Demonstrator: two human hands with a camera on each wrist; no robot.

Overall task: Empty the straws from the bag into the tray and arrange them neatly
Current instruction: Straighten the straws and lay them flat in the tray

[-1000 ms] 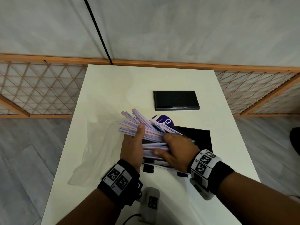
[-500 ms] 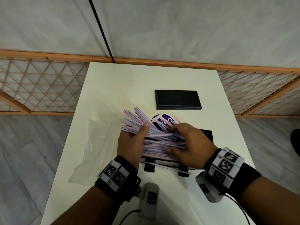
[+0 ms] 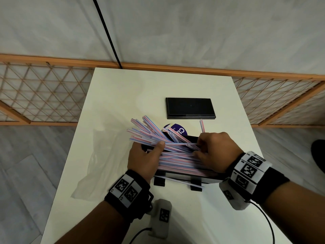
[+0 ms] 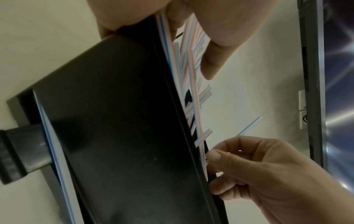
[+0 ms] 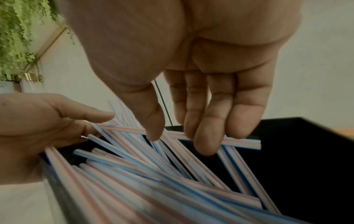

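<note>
A heap of pink-and-blue striped straws [image 3: 175, 155] lies in and over a black tray [image 3: 207, 180] near the table's front. Many fan out past its left end. My left hand [image 3: 142, 159] grips that fanned end, with the thumb on top and the fingers beneath. My right hand [image 3: 214, 150] is at the tray's right end. Its fingertips [image 5: 203, 145] touch a straw [image 5: 241, 142] lying crosswise on the pile. The empty clear bag [image 3: 102, 164] lies flat on the table to the left. The left wrist view shows the tray's underside [image 4: 124, 121].
A flat black box [image 3: 190, 108] sits farther back on the white table [image 3: 131, 88]. A purple round label [image 3: 179, 132] shows under the fanned straws. One straw [image 3: 179, 181] lies outside, along the tray's near side. A grey marked device [image 3: 162, 215] with a cable sits at the front edge.
My right hand has slid from the middle of the pile to the tray's right end. The straws now lie flatter and more lengthwise. My left hand stays at the left end.
</note>
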